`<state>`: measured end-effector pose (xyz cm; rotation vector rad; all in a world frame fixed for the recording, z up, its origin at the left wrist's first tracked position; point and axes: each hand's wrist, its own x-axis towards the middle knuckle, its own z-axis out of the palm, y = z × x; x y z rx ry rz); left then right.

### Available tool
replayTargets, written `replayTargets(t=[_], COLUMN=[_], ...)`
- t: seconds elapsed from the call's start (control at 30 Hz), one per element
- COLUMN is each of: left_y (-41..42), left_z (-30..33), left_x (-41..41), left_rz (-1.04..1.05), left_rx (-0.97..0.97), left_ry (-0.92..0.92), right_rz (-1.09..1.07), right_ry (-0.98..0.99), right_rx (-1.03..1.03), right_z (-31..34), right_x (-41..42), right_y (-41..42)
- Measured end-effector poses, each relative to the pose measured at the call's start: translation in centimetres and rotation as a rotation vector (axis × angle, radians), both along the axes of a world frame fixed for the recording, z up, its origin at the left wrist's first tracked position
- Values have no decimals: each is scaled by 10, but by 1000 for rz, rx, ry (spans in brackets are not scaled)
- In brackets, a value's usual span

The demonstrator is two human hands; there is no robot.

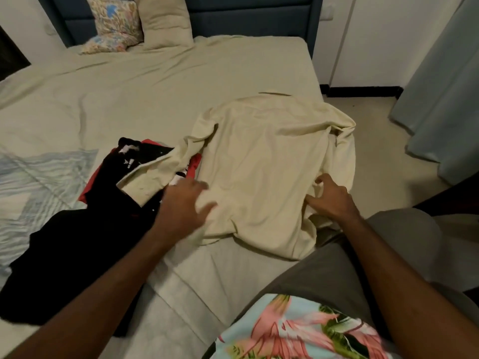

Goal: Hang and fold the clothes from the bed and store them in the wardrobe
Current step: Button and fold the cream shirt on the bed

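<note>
A cream shirt [261,161] lies spread back-up on the bed [155,94] near its right edge, one sleeve draped left over a pile of clothes. My left hand [184,206] rests on the shirt's lower left part with fingers spread; it is blurred. My right hand [331,198] touches the shirt's lower right side, fingers bent into the cloth; whether they pinch it is unclear. Left of the shirt lie black garments [77,244] and a red one [90,182].
Two pillows [145,24] lean on the blue headboard [248,19]. A pale blue patterned blanket [33,182] covers the bed's left side. Tiled floor [375,156] and a grey curtain [445,94] are to the right. My knee in grey shorts [337,275] is on the bed's edge.
</note>
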<state>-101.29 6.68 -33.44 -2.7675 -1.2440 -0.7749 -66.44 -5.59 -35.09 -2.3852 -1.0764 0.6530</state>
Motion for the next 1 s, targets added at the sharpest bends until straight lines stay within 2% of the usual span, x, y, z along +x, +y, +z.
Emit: replayTargets(t=[0.03, 0.1, 0.17, 0.2, 0.23, 0.27, 0.3, 0.33, 0.37, 0.43, 0.5, 0.57, 0.6, 0.67, 0.8, 0.9, 0.97, 1.0], left_y=[-16, -32, -31, -26, -21, -12, -3, 5, 13, 26, 33, 36, 36, 40, 57, 67, 72, 76], left_z=[-19, -50, -66, -71, -72, -71, -67, -58, -49, -31, -16, -12, -10, -14, -18, 2, 24, 32], left_x=[6, 8, 5, 4, 4, 5, 5, 7, 10, 17, 24, 29, 29, 27, 13, 11, 12, 13], left_rz=[-143, -219, -193, -198, -221, -265, -314, -335, -325, -253, -196, -162, -156, -173, -349, -417, -400, -386], left_rx=[-68, -169, -189, -168, -142, -143, -196, -308, -431, -583, -648, -649, -608, -501, -509, -696, -881, -909], left_ry=[106, 293, 273, 236, 197, 151, 89, 28, -21, -54, 32, 213, 322, 427, 140, 62, 189, 236], right_rz=[16, 19, -92, -151, -157, -112, -56, 10, 95, 365, 729, 953, 973, 929, 784, 518, 391, 339], right_ry=[41, 104, 112, 48, -100, -328, -529, -664, -676, -426, -274, -380, -452, -507, -364, -69, -25, -59], right_rx=[41, 144, 235, 212, 112, -13, -69, -19, 106, 231, -9, -283, -327, -284, -79, 157, 252, 264], right_z=[1, 1, 1, 2, 3, 4, 4, 5, 9, 12, 9, 0, -4, -4, -1, 1, 0, 0], right_x=[-1, -1, 4, 7, 9, 9, 9, 5, -1, -20, -45, -61, -61, -58, -51, -39, -26, -22], right_y=[-2, -8, -13, -15, -18, -22, -24, -23, -22, -19, -18, -17, -15, -12, -11, -6, -1, 2])
